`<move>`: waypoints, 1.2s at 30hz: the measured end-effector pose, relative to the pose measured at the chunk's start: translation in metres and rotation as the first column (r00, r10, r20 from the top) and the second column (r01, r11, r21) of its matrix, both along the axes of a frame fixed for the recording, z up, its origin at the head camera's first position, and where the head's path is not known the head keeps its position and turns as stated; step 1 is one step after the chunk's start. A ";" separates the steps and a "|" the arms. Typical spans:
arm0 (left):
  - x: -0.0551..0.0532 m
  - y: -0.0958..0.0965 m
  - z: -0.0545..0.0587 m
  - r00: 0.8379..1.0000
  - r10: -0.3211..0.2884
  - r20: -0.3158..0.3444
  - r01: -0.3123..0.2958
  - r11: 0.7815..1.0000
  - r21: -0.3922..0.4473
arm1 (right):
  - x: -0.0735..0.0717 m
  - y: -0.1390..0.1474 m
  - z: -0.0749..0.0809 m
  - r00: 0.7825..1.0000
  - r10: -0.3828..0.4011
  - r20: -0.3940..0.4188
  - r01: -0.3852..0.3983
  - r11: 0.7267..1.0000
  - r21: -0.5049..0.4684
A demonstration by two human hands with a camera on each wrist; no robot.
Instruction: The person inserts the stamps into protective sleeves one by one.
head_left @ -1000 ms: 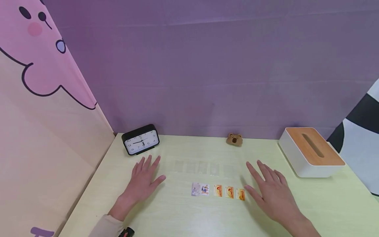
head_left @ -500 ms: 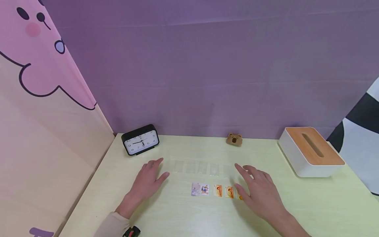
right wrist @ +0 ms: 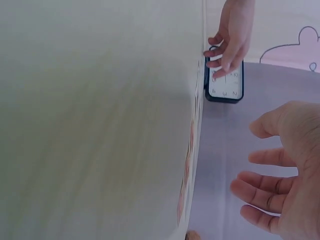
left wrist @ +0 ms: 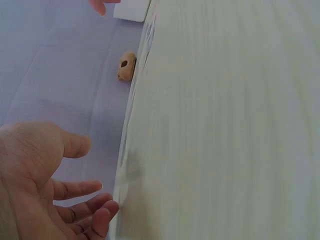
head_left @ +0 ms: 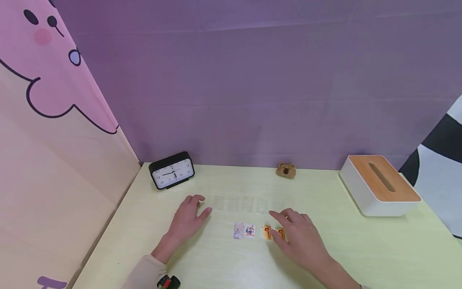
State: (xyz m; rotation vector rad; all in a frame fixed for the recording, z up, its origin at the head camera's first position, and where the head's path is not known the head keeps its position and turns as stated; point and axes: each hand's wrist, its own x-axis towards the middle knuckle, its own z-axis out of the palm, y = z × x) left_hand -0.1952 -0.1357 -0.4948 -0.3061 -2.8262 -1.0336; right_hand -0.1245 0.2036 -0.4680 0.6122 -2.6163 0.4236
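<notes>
A row of several small picture cards lies on the pale table, among them a lilac card (head_left: 238,230), a blue-and-white card (head_left: 250,231) and an orange card (head_left: 266,232). Behind them is a row of clear plastic pockets (head_left: 247,204), faint against the wood. My right hand (head_left: 301,237) hovers over the right end of the cards, fingers loosely bent, and hides the rightmost one. To the left of the pockets is my left hand (head_left: 185,220), its fingers relaxed and its thumb apart. In both wrist views the hands hold nothing.
At the back left of the table (head_left: 216,265) stands a black alarm clock (head_left: 172,171). A brown bear-face figure (head_left: 286,170) sits by the back edge. A white tissue box with a wooden lid (head_left: 382,184) is at the right. Purple cloth (head_left: 252,88) hangs behind.
Both hands have moved inward: the right one to the left over the end cards, the left one rightward to the pockets' end. Their fingers are more bent than before. The cards have stayed put.
</notes>
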 end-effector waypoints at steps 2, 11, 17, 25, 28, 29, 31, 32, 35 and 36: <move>-0.002 0.003 -0.001 1.000 0.017 0.010 -0.018 1.000 0.013 | 0.000 -0.004 0.000 1.000 0.007 0.000 -0.007 1.000 0.001; -0.007 0.013 -0.004 0.997 0.074 0.025 -0.075 0.995 0.062 | -0.003 -0.020 -0.005 0.999 0.052 0.005 -0.052 0.998 -0.022; -0.009 0.017 -0.004 0.995 0.096 0.033 -0.098 0.993 0.071 | -0.006 -0.027 -0.004 0.994 0.082 0.071 -0.076 0.994 -0.082; -0.013 0.020 -0.007 0.992 0.116 0.050 -0.119 0.991 0.058 | -0.012 -0.036 -0.004 0.985 0.096 0.143 -0.073 0.984 -0.164; -0.014 0.021 -0.008 0.991 0.119 0.053 -0.122 0.991 0.051 | -0.013 -0.039 -0.004 0.980 0.094 0.172 -0.062 0.981 -0.186; -0.014 0.022 -0.008 0.991 0.122 0.053 -0.124 0.991 0.047 | -0.014 -0.040 -0.004 0.979 0.093 0.181 -0.057 0.979 -0.195; -0.015 0.023 -0.008 0.990 0.127 0.054 -0.130 0.991 0.044 | -0.015 -0.042 -0.004 0.975 0.091 0.201 -0.047 0.976 -0.210; -0.015 0.023 -0.008 0.990 0.130 0.055 -0.132 0.990 0.044 | -0.015 -0.043 -0.004 0.974 0.090 0.208 -0.043 0.975 -0.218; -0.015 0.025 -0.008 0.988 0.140 0.065 -0.143 0.989 0.046 | -0.018 -0.047 -0.005 0.967 0.080 0.242 -0.025 0.974 -0.225; -0.016 0.025 -0.008 0.987 0.144 0.070 -0.148 0.988 0.046 | -0.019 -0.048 -0.005 0.964 0.076 0.255 -0.017 0.974 -0.224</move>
